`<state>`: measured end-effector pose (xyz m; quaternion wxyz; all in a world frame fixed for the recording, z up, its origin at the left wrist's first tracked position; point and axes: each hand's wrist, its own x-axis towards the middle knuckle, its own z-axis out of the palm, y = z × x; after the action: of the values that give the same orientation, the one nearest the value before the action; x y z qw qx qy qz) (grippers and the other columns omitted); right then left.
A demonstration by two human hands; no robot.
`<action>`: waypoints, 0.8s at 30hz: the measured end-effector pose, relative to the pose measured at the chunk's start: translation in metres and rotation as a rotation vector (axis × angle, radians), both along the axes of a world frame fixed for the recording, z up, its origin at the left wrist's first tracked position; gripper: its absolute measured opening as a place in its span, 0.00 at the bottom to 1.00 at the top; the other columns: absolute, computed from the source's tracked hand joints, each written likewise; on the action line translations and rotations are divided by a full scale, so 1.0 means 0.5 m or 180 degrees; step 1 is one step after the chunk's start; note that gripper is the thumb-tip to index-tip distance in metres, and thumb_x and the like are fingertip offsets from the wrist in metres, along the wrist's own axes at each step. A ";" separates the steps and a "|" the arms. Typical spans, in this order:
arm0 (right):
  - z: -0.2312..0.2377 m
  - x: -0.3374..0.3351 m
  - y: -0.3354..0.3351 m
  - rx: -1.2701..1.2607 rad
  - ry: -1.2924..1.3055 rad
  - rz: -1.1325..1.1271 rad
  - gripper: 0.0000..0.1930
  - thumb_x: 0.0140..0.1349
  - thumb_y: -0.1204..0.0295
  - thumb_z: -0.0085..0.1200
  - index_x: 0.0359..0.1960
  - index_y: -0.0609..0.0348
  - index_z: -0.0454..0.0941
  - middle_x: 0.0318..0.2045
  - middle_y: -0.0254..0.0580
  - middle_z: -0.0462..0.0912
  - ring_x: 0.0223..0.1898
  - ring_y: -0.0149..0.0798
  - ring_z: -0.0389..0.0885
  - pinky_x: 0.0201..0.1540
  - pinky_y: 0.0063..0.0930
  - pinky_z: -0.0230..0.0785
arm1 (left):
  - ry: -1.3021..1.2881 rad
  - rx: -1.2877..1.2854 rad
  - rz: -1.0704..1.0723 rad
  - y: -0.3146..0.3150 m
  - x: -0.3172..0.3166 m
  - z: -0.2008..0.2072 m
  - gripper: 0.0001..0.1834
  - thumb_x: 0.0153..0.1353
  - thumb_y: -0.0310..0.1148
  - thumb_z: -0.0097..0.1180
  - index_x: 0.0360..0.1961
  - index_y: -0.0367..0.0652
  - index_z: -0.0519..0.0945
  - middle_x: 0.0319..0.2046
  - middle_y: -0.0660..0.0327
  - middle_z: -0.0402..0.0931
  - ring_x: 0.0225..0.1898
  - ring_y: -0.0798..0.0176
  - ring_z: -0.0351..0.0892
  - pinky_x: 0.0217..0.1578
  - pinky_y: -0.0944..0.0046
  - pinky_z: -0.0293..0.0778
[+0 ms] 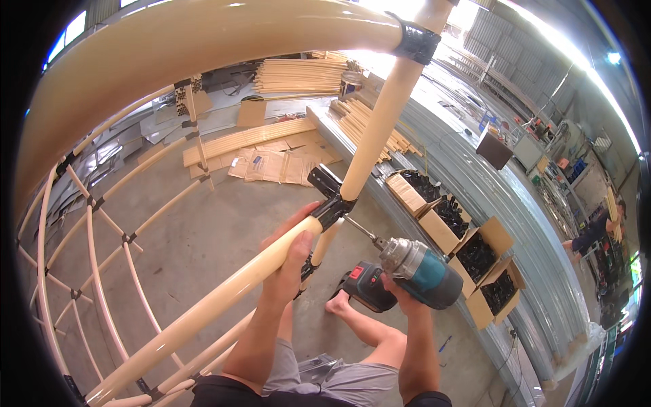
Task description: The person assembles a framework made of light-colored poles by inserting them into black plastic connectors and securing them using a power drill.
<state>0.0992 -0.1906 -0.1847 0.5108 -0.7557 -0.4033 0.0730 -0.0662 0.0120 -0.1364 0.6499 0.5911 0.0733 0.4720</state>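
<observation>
My left hand [290, 252] is wrapped round a beige pipe [203, 300] just below a black pipe joint [332, 210]. In my right hand [407, 297] is a teal and grey cordless power driver [424, 270] with a black battery pack [369, 287]. Its long bit [361, 228] points up and left, with the tip at the joint's right side; whether it sits on a screw is too small to tell. An upright beige pipe [381, 125] rises from the joint to another black joint [417, 44], where a thick beige pipe [217, 32] crosses overhead.
A lattice frame of beige pipes [129, 237] stands at left. Open cartons [475, 256] of black joints rest on long metal profiles [536, 271] at right. Beige pipes [298, 74] and flattened cardboard [278, 166] lie beyond. Another person [597, 234] is at far right, holding pipes.
</observation>
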 end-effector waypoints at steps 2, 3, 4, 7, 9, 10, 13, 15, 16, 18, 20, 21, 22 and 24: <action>0.002 -0.012 0.008 0.0248 0.0115 0.0029 0.09 0.59 0.71 0.66 0.38 0.57 0.80 0.28 0.30 0.79 0.28 0.27 0.76 0.31 0.23 0.69 | -0.0052 -0.0022 -0.0052 0.000 -0.002 0.005 0.24 0.67 0.32 0.48 0.61 0.28 0.73 0.54 0.51 0.78 0.56 0.62 0.76 0.60 0.62 0.71; 0.002 -0.018 0.009 0.0347 0.0158 0.0036 0.09 0.60 0.72 0.66 0.38 0.57 0.79 0.27 0.30 0.79 0.27 0.27 0.75 0.31 0.22 0.69 | -0.0039 -0.0018 -0.0049 -0.001 -0.004 0.004 0.24 0.67 0.32 0.48 0.61 0.28 0.73 0.54 0.50 0.77 0.56 0.61 0.76 0.60 0.62 0.71; 0.004 -0.020 0.011 0.0406 0.0150 0.0053 0.08 0.60 0.73 0.65 0.38 0.58 0.79 0.26 0.30 0.78 0.26 0.27 0.75 0.31 0.22 0.68 | -0.0031 -0.0015 -0.0039 -0.001 -0.003 0.002 0.24 0.67 0.32 0.48 0.61 0.28 0.73 0.54 0.50 0.77 0.57 0.61 0.76 0.60 0.62 0.71; 0.012 -0.029 0.013 0.0559 0.0646 0.0158 0.07 0.60 0.75 0.63 0.38 0.59 0.78 0.25 0.30 0.77 0.25 0.27 0.74 0.29 0.22 0.66 | -0.0051 -0.0027 -0.0056 0.001 0.000 0.000 0.24 0.67 0.30 0.48 0.61 0.27 0.73 0.54 0.50 0.77 0.57 0.60 0.76 0.61 0.62 0.71; 0.010 -0.032 0.012 0.0534 0.0705 0.0124 0.07 0.60 0.77 0.62 0.39 0.60 0.78 0.25 0.31 0.76 0.25 0.27 0.73 0.29 0.22 0.65 | -0.0057 -0.0054 -0.0060 0.001 -0.001 0.001 0.24 0.67 0.30 0.48 0.61 0.27 0.73 0.55 0.50 0.77 0.58 0.60 0.75 0.61 0.61 0.71; 0.000 -0.027 0.011 0.0464 0.0507 0.0044 0.08 0.60 0.77 0.62 0.39 0.61 0.77 0.25 0.32 0.76 0.26 0.27 0.74 0.29 0.22 0.65 | -0.0054 -0.0072 -0.0054 -0.001 -0.001 0.002 0.24 0.67 0.30 0.48 0.61 0.27 0.73 0.55 0.49 0.77 0.58 0.60 0.75 0.61 0.61 0.71; -0.017 -0.013 0.012 0.0580 0.0243 0.0090 0.08 0.60 0.78 0.61 0.40 0.63 0.76 0.25 0.33 0.76 0.26 0.28 0.74 0.29 0.22 0.66 | 0.0000 -0.0059 -0.0038 -0.001 0.000 0.007 0.24 0.67 0.29 0.47 0.61 0.27 0.73 0.55 0.49 0.77 0.58 0.60 0.75 0.61 0.61 0.71; -0.014 -0.021 0.012 0.0670 0.0467 0.0149 0.09 0.60 0.78 0.61 0.41 0.63 0.76 0.26 0.34 0.76 0.26 0.29 0.75 0.29 0.22 0.66 | 0.0024 -0.0055 0.0016 -0.003 -0.001 0.011 0.23 0.67 0.29 0.48 0.60 0.28 0.74 0.53 0.51 0.78 0.55 0.62 0.76 0.59 0.62 0.71; 0.002 -0.036 0.013 0.0656 0.0691 0.0140 0.09 0.60 0.78 0.61 0.41 0.63 0.76 0.26 0.34 0.76 0.26 0.29 0.75 0.29 0.23 0.66 | -0.0008 -0.0078 0.0057 -0.003 0.000 0.009 0.22 0.67 0.30 0.49 0.59 0.30 0.75 0.51 0.53 0.80 0.52 0.65 0.76 0.56 0.64 0.71; 0.008 -0.046 0.015 0.0602 0.0827 0.0119 0.10 0.60 0.78 0.61 0.42 0.63 0.76 0.27 0.35 0.76 0.26 0.30 0.75 0.30 0.23 0.67 | 0.0004 -0.0104 0.0065 -0.001 -0.003 0.006 0.22 0.67 0.30 0.49 0.59 0.30 0.75 0.51 0.53 0.80 0.52 0.65 0.76 0.56 0.64 0.71; 0.004 -0.040 0.013 0.0528 0.0625 0.0082 0.10 0.60 0.78 0.61 0.42 0.64 0.76 0.27 0.36 0.76 0.26 0.31 0.75 0.30 0.24 0.67 | 0.0072 -0.0107 -0.0019 -0.001 -0.005 0.003 0.23 0.67 0.30 0.48 0.61 0.28 0.73 0.55 0.50 0.76 0.58 0.60 0.75 0.61 0.60 0.71; 0.004 -0.039 0.011 0.0590 0.0641 0.0101 0.10 0.60 0.78 0.61 0.42 0.64 0.76 0.27 0.36 0.76 0.26 0.31 0.75 0.30 0.24 0.67 | 0.0028 -0.0092 -0.0030 -0.002 -0.001 0.001 0.24 0.67 0.31 0.48 0.61 0.28 0.73 0.55 0.50 0.76 0.58 0.60 0.75 0.61 0.60 0.71; 0.002 -0.040 0.011 0.0650 0.0678 0.0134 0.10 0.60 0.78 0.61 0.42 0.64 0.76 0.27 0.36 0.76 0.26 0.31 0.75 0.30 0.24 0.67 | 0.0003 -0.0078 -0.0025 -0.003 0.000 -0.003 0.24 0.68 0.31 0.49 0.61 0.28 0.73 0.55 0.50 0.76 0.58 0.60 0.75 0.61 0.60 0.71; 0.009 -0.050 0.016 0.0868 0.0962 0.0243 0.10 0.60 0.78 0.61 0.43 0.64 0.76 0.26 0.36 0.76 0.26 0.31 0.75 0.30 0.24 0.67 | -0.0004 -0.0039 -0.0014 -0.002 -0.002 -0.004 0.24 0.68 0.31 0.49 0.61 0.28 0.72 0.55 0.50 0.76 0.58 0.59 0.75 0.62 0.60 0.70</action>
<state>0.0740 -0.1828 -0.1803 0.6599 -0.6442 -0.3565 0.1496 -0.0673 0.0109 -0.1383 0.6547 0.5870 0.0745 0.4704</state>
